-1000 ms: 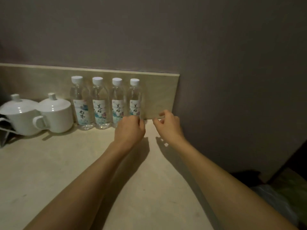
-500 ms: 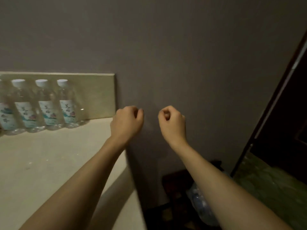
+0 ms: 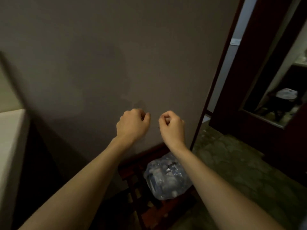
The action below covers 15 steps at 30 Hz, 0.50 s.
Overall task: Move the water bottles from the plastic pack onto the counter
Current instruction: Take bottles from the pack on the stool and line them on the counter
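The clear plastic pack (image 3: 166,178) with water bottles inside lies low down on a dark red wooden rack (image 3: 149,211), partly hidden behind my right forearm. My left hand (image 3: 132,125) and my right hand (image 3: 172,126) hang side by side in the air in front of the grey wall, well above the pack. Both have their fingers curled in and hold nothing. A pale strip of the counter (image 3: 10,143) shows at the left edge. The bottles standing on it are out of view.
A grey wall (image 3: 116,55) fills the middle. Right of it run a dark wooden door frame (image 3: 214,83) and a doorway with a mottled green floor (image 3: 232,166). Dark furniture with small objects stands at the far right.
The view has swung right and down, away from the counter. The row of bottles has left the frame and the plastic pack has come into view. Both hands stay curled and empty.
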Each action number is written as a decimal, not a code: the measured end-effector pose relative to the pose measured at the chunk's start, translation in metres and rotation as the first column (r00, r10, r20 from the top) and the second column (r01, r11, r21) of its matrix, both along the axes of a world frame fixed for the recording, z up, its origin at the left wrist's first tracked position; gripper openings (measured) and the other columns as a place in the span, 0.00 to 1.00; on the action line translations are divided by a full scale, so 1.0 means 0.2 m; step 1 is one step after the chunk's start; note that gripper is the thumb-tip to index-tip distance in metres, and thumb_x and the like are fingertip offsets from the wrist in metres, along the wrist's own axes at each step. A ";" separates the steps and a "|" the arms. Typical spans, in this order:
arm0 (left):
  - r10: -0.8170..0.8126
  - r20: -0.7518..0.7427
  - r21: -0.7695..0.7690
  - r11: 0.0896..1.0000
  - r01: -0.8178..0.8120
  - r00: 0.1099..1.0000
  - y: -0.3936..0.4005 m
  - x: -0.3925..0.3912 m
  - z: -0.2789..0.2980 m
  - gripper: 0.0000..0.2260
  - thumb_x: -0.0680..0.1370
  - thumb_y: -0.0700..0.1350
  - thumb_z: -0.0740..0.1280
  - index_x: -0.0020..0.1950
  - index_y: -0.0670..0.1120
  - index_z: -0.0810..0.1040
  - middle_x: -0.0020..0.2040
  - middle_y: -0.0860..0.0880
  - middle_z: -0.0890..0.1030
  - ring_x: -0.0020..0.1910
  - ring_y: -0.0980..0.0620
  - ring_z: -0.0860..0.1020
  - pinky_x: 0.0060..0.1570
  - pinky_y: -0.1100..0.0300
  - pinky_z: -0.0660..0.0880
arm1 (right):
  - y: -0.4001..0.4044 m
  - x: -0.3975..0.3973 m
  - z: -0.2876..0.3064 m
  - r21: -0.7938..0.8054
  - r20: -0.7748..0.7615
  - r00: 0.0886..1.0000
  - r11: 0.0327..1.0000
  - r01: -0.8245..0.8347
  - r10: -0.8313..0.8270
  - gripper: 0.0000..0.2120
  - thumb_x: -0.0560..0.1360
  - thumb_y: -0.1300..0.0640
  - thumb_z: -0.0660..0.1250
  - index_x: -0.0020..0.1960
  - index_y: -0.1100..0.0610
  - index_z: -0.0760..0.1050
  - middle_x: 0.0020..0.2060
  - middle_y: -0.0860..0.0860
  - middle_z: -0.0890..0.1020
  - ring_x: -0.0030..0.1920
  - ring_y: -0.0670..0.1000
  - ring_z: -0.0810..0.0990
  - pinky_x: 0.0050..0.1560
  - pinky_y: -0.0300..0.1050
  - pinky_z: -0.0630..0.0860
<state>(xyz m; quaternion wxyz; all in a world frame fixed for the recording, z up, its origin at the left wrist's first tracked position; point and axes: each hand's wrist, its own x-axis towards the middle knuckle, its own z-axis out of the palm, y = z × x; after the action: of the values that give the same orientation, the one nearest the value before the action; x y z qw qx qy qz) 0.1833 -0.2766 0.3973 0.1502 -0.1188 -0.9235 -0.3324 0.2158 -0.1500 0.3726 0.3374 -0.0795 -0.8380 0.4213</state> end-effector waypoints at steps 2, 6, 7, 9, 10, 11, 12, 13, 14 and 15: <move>-0.025 0.043 -0.002 1.000 0.025 0.999 0.12 -0.04 -0.08 0.16 0.79 0.56 0.61 0.37 0.48 0.76 0.39 0.47 0.79 0.45 0.39 0.80 0.41 0.54 0.72 | 0.12 -0.02 -0.07 0.005 0.040 0.999 1.000 0.024 -0.024 0.06 0.76 0.58 0.64 0.40 0.53 0.75 0.29 0.46 0.79 0.32 0.46 0.77 0.34 0.39 0.67; -0.069 0.128 -0.017 0.997 0.072 0.989 0.36 -0.13 -0.24 0.17 0.80 0.56 0.60 0.35 0.49 0.73 0.40 0.47 0.80 0.44 0.41 0.80 0.41 0.54 0.73 | 0.34 -0.10 -0.20 0.003 0.120 0.992 0.999 0.047 -0.047 0.06 0.76 0.59 0.63 0.41 0.56 0.76 0.31 0.50 0.80 0.34 0.52 0.80 0.37 0.50 0.78; -0.077 0.144 -0.022 0.996 0.081 0.987 0.42 -0.17 -0.27 0.16 0.80 0.56 0.60 0.36 0.49 0.75 0.40 0.46 0.80 0.44 0.40 0.80 0.41 0.54 0.73 | 0.40 -0.13 -0.23 0.016 0.139 0.989 0.999 0.052 -0.053 0.06 0.76 0.59 0.63 0.42 0.56 0.76 0.31 0.51 0.81 0.35 0.53 0.81 0.39 0.52 0.78; -0.085 0.176 -0.027 0.995 0.091 0.981 0.52 -0.25 -0.34 0.16 0.80 0.56 0.60 0.38 0.48 0.76 0.41 0.46 0.81 0.44 0.40 0.80 0.42 0.54 0.74 | 0.50 -0.21 -0.30 0.036 0.177 0.982 0.998 0.060 -0.065 0.05 0.76 0.59 0.63 0.42 0.55 0.75 0.31 0.50 0.81 0.34 0.52 0.81 0.39 0.52 0.79; -0.087 0.197 -0.025 0.995 0.093 0.977 0.57 -0.30 -0.37 0.17 0.80 0.56 0.60 0.37 0.48 0.76 0.41 0.45 0.81 0.44 0.40 0.80 0.43 0.53 0.76 | 0.55 -0.26 -0.33 0.030 0.200 0.978 0.998 0.061 -0.065 0.05 0.76 0.59 0.64 0.41 0.54 0.74 0.30 0.49 0.80 0.34 0.51 0.81 0.39 0.52 0.80; -0.084 0.218 -0.023 0.996 0.091 0.972 0.62 -0.36 -0.41 0.17 0.80 0.56 0.60 0.36 0.48 0.75 0.41 0.45 0.81 0.43 0.40 0.80 0.45 0.51 0.78 | 0.60 -0.31 -0.37 0.019 0.226 0.972 0.998 0.060 -0.063 0.06 0.76 0.59 0.64 0.41 0.53 0.73 0.30 0.49 0.80 0.34 0.51 0.81 0.40 0.52 0.80; -0.077 0.238 -0.021 0.996 0.084 0.968 0.67 -0.41 -0.45 0.18 0.80 0.56 0.60 0.35 0.48 0.74 0.40 0.44 0.81 0.43 0.40 0.81 0.46 0.50 0.79 | 0.64 -0.36 -0.41 0.010 0.256 0.965 0.998 0.055 -0.056 0.05 0.76 0.60 0.65 0.41 0.53 0.74 0.30 0.49 0.80 0.34 0.52 0.81 0.40 0.52 0.80; -0.064 0.260 -0.019 0.997 0.072 0.963 0.71 -0.47 -0.50 0.18 0.80 0.55 0.60 0.33 0.48 0.72 0.39 0.44 0.80 0.43 0.40 0.81 0.46 0.49 0.79 | 0.68 -0.41 -0.46 0.007 0.289 0.956 0.999 0.046 -0.046 0.05 0.76 0.60 0.65 0.41 0.54 0.74 0.30 0.50 0.81 0.35 0.52 0.81 0.41 0.52 0.80; -0.051 0.290 -0.024 0.998 0.060 0.956 0.75 -0.51 -0.56 0.19 0.80 0.55 0.60 0.32 0.48 0.71 0.39 0.45 0.79 0.43 0.40 0.80 0.45 0.50 0.79 | 0.72 -0.45 -0.51 0.005 0.324 0.946 0.999 0.032 -0.032 0.04 0.76 0.60 0.65 0.41 0.55 0.75 0.31 0.50 0.81 0.36 0.51 0.82 0.42 0.52 0.80; -0.038 0.329 -0.037 0.998 0.053 0.944 0.79 -0.55 -0.62 0.19 0.80 0.56 0.60 0.32 0.49 0.70 0.39 0.45 0.79 0.42 0.41 0.80 0.44 0.51 0.78 | 0.76 -0.48 -0.56 -0.006 0.358 0.934 1.000 0.019 -0.015 0.04 0.76 0.60 0.65 0.42 0.56 0.76 0.31 0.50 0.81 0.36 0.51 0.82 0.42 0.53 0.80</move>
<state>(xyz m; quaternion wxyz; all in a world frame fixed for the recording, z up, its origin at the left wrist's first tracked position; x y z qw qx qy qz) 0.0727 -0.1191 0.2727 -0.0160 -0.0865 -0.9399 -0.3300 0.1191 0.0018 0.2607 0.1824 -0.1637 -0.8828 0.4008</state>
